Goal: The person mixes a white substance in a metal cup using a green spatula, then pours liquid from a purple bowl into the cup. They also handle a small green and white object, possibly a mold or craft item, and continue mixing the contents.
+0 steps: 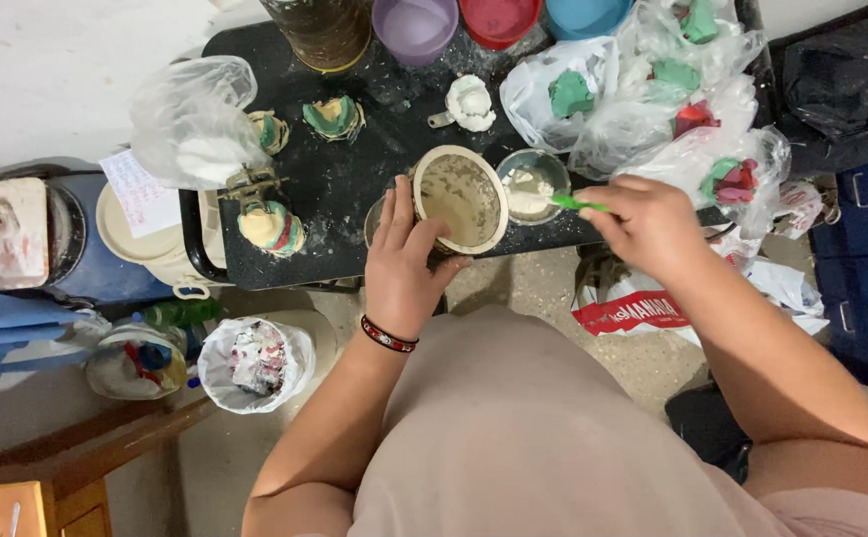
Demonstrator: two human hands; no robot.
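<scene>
My left hand (403, 261) grips a round, tilted cup (461, 197) smeared inside with beige paste, at the near edge of a small black table (354, 169). My right hand (645, 224) holds a thin green stick (577, 203) whose tip reaches into a small metal bowl (531, 183) of white paste, just right of the cup. A red-and-black bracelet sits on my left wrist.
On the table stand dental-style moulds (272, 225) (333, 115), a white cast (472, 101), a clear plastic bag (193, 120), coloured bowls (415, 25) and bags of green and red pieces (653, 89). A lined bin (257, 362) and blue drum (46, 234) stand at left.
</scene>
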